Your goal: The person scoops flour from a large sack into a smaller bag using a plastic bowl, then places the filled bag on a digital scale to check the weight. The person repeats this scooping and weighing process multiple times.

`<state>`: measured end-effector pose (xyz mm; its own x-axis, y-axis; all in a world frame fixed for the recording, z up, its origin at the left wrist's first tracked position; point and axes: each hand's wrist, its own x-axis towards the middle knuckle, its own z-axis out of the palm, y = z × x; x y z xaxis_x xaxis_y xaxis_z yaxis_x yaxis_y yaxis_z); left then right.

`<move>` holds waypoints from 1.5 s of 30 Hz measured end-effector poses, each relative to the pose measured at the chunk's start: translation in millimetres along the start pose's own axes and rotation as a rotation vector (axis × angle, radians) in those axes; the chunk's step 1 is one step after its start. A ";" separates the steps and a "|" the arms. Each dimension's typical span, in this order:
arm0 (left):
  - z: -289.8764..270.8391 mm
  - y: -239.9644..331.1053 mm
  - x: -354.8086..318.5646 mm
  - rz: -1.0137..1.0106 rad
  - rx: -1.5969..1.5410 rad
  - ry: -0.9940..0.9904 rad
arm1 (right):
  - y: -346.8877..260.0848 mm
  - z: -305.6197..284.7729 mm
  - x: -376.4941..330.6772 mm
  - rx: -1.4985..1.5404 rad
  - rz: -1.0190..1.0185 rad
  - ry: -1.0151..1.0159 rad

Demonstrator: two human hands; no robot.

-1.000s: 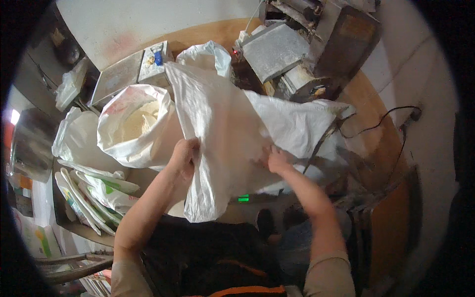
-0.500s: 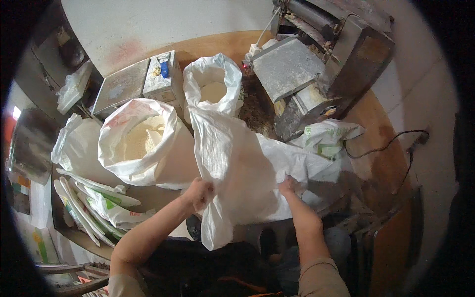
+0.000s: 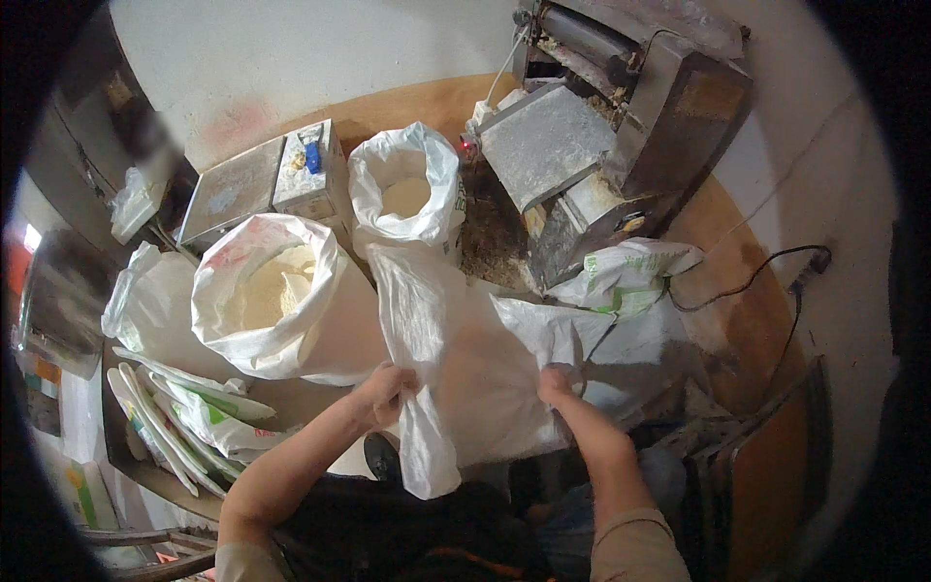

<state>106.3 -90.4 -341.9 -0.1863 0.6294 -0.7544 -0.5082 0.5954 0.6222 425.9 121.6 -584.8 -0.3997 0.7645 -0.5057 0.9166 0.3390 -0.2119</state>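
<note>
A large white plastic sack (image 3: 485, 388), thin enough for light to show through, is stretched between my hands in front of my body. My left hand (image 3: 386, 390) is closed round its gathered left side, with a loose end hanging below the fist. My right hand (image 3: 557, 385) grips the bunched right side, and creases run out from the fingers. Beyond the left fist stands an open white sack (image 3: 335, 320) with its rim rolled back, holding pale yellowish powder (image 3: 276, 288). A smaller open sack (image 3: 441, 199) with similar powder stands farther back.
A floury metal machine (image 3: 548, 145) stands at the back right, its black cable (image 3: 742, 294) on the wooden surface. A green-and-white bag (image 3: 626, 272) lies before it. Metal boxes (image 3: 233, 199) sit back left. Folded sacks (image 3: 184, 417) lie at the near left.
My right hand has drawn slightly left and down, pulling the sack's right side in and bunching it more. My left hand keeps its hold. The whole view has shifted a little.
</note>
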 end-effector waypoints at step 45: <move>38.7 16.7 131.1 0.161 -0.393 0.135 | -91.7 -137.5 -9.9 1.008 -0.053 0.243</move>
<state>105.9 21.4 -422.3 -0.3840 0.6125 -0.6909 -0.7396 0.2439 0.6273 344.5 158.3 -445.4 -0.3287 0.8897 -0.3168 0.4355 -0.1548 -0.8868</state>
